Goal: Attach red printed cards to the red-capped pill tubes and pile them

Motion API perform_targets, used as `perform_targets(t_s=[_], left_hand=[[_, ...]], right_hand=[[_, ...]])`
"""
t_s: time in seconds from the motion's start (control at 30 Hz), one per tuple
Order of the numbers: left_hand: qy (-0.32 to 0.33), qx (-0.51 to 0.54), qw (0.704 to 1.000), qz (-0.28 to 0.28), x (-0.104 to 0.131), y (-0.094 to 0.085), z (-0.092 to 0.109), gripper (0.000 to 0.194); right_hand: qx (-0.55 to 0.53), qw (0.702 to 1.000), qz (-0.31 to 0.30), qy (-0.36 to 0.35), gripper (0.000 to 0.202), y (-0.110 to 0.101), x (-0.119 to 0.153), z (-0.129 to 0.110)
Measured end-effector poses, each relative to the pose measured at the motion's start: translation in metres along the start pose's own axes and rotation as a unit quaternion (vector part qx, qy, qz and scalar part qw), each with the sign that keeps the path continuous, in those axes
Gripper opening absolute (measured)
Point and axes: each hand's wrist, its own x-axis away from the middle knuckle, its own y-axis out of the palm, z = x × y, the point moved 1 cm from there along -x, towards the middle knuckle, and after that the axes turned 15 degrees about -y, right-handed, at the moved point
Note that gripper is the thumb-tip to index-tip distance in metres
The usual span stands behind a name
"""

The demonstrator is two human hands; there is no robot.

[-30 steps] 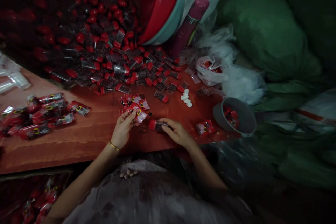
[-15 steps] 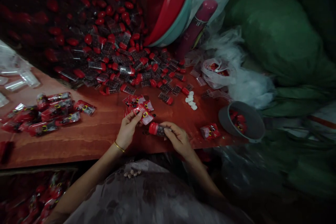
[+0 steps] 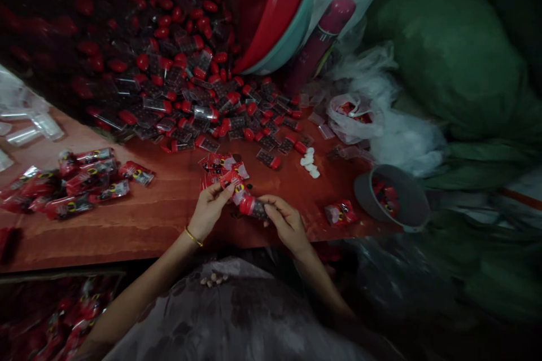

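Between thumb and fingers my left hand (image 3: 212, 208) pinches a red printed wrapper (image 3: 235, 187) with a pale lower part. My right hand (image 3: 287, 220) grips a small clear container with a red cap (image 3: 253, 206), dark pattern on its body. Its capped end points left and meets the wrapper's lower edge; whether it is inside the wrapper I cannot tell. Just beyond my left hand lies a stack of similar flat wrappers (image 3: 214, 164). Another red-capped container (image 3: 268, 159) rests on the table farther away.
Heaped red-capped containers (image 3: 199, 96) spill across the back of the table (image 3: 148, 225). Wrapped containers (image 3: 84, 177) lie at left. To the right are white discs (image 3: 310, 163), a crumpled red packet (image 3: 340, 213) and a grey bucket (image 3: 368, 194). A magenta flask (image 3: 315, 48) stands behind.
The wrapper in my left hand has moved down and right to meet the red cap. My right hand keeps hold of the container, nearly in place.
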Motion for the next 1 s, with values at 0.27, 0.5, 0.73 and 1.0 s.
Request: perform_targets(t_s=[0.27, 0.5, 0.73, 1.0], left_hand=[[-0.010, -0.004, 1.000, -0.021, 0.000, 0.005, -0.003, 0.035], [-0.070, 0.021, 0.997, -0.014, -0.002, 0.007, -0.014, 0.040], [-0.043, 0.023, 0.999, 0.000, 0.000, 0.006, -0.015, 0.035], [-0.017, 0.044, 0.998, -0.032, 0.001, 0.016, -0.014, 0.032]], right_hand=[[0.009, 1.000, 0.020, 0.008, 0.024, 0.008, -0.004, -0.003], [0.080, 0.996, 0.039, -0.025, 0.026, 0.016, -0.008, 0.000], [0.111, 0.990, 0.081, -0.040, 0.024, 0.034, -0.003, 0.001], [0.002, 0.994, 0.109, -0.011, 0.022, 0.056, -0.004, 0.003]])
